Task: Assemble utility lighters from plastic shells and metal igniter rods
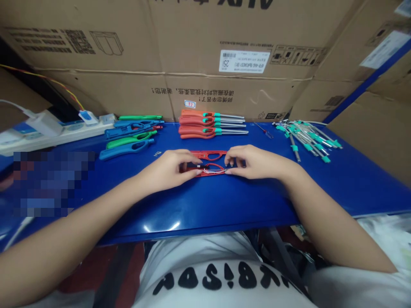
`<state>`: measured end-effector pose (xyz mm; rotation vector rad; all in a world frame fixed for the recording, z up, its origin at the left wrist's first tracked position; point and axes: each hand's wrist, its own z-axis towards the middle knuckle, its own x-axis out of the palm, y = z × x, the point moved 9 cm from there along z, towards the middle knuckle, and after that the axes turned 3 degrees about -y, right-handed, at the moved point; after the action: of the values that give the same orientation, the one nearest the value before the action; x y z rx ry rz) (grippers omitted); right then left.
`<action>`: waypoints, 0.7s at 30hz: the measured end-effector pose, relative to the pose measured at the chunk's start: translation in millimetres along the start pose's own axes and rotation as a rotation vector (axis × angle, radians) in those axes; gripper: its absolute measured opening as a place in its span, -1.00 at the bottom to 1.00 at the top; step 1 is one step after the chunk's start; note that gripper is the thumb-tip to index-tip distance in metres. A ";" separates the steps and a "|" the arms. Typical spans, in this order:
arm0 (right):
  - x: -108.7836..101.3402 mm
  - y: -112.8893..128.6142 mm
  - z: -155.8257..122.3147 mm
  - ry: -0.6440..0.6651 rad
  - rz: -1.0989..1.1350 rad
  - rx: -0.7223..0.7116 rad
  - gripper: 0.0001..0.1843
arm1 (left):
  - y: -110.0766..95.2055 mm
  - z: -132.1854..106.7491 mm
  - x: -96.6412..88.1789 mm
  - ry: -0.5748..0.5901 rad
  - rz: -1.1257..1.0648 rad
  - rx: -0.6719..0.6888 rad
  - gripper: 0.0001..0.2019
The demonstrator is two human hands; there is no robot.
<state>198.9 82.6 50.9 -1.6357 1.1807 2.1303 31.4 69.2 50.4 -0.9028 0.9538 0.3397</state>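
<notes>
Two red plastic lighter-handle shells lie side by side on the blue table [205, 205], one [208, 154] behind the other [208, 170]. My left hand [167, 169] pinches the left end of the nearer shell. My right hand [253, 162] pinches its right end, where a thin metal part shows. Both hands rest on the table with fingers curled.
Finished orange lighters [208, 124] lie in a row behind the hands. Blue and green lighters [131, 137] are at the left, metal tubes with teal collars [305, 137] at the right. A white power strip [58, 130] is far left. Cardboard boxes [192, 55] wall the back.
</notes>
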 end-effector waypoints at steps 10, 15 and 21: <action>17.3 16.8 10.2 -0.054 0.037 -0.100 -0.94 | -6.7 -5.3 11.3 0.046 0.120 0.041 -0.73; 18.0 13.4 11.2 -0.053 0.083 -0.107 -0.91 | -13.0 -8.0 11.9 0.033 0.254 0.091 -0.74; 18.1 12.1 12.1 -0.048 0.112 -0.092 -0.90 | -18.6 -10.8 13.7 0.013 0.421 0.134 -0.69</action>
<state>176.4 77.6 41.3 -1.5804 1.2036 2.3104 44.5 47.8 45.9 -0.5782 1.1644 0.6196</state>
